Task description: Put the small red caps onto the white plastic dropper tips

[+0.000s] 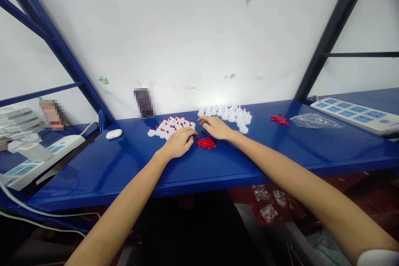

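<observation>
My left hand point(181, 142) is low over the blue table, fingers loosely bent toward the right and the thumb apart from them. Nothing shows between its fingers. Just beyond it stands a group of white nozzle caps point(162, 134), most topped with small red tips. My right hand point(217, 128) reaches in from the right with bent fingers somewhat apart, and no held thing is visible in it. Between and just in front of the hands lies a pile of small red tips point(206, 144). Behind my right hand are several white nozzle caps point(232, 115) without red tips.
A second red heap point(279, 120) and a clear plastic bag point(314, 120) lie to the right on the blue table point(249, 160). Power strips point(358, 112) are at both sides. A white oval case point(114, 134) sits at left. Blue and black frame posts flank the table before a white wall.
</observation>
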A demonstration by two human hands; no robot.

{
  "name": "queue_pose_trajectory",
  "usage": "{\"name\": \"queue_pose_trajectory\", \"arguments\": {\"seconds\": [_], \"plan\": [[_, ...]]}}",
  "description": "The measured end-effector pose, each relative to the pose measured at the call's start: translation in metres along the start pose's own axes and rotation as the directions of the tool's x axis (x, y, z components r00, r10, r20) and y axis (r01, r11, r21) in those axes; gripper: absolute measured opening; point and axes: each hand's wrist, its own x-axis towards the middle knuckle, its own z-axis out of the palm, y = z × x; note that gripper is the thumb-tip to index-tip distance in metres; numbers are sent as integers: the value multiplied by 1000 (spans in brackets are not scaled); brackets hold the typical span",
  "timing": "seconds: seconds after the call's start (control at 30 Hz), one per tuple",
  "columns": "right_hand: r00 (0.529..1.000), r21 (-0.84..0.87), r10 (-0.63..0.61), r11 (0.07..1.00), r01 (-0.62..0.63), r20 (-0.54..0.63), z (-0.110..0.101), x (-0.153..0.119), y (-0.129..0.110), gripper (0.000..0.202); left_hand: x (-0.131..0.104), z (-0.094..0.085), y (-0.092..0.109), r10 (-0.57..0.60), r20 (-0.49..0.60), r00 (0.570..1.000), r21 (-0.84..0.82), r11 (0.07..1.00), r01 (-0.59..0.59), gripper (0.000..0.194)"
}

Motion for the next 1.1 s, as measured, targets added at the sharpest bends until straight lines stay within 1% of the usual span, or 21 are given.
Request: {"name": "queue_pose_trajectory", "arguments": {"seconds": [0.1,0.17,0.23,0.37,0.43,0.53,0.63,0.73,0.8,0.87,0.93,1.03,1.1], "plan": [[996,-188,68,979,-77,-54,-5,0,11,41,-1,3,-5,-7,30,1000,24,1000,7,39],[995,-245,88,965,-96,-46,-7,0,18,42,-2,4,-6,-6,57,998,38,999,3,41],[997,-261,79,962,-80,-13,-6,1,25,44,-1,7,-7,-12,66,998,22,1000,11,42],[998,-230,-9,973,23,62,0,7,33,47,8,15,-8,-68,62,996,-64,995,72,46],[997,-216,-3,976,21,83,4,11,35,47,15,18,-8,-85,77,993,-63,994,90,48],[996,-225,30,974,-9,88,7,14,36,43,22,20,-8,-113,101,989,11,994,112,49],[999,-207,-26,978,33,37,6,15,33,34,24,20,-8,-186,126,974,82,981,177,49],[994,-172,-71,983,56,-79,1,13,29,27,23,20,-9,-225,133,965,94,972,214,49],[988,-160,-62,986,38,-144,-2,11,27,28,21,20,-9,-219,124,968,92,974,208,49],[987,-154,-35,988,10,-158,-3,9,26,31,19,20,-9,-205,103,973,91,976,196,48],[992,-157,-4,987,-16,-122,-3,8,26,30,17,20,-9,-172,68,983,68,984,168,44],[998,-173,23,984,-32,-52,-2,7,25,23,14,19,-9,-93,7,996,-2,996,93,37],[997,-180,26,983,-38,-67,-1,7,24,22,13,19,-8,-59,-21,998,-39,998,58,34]]}}
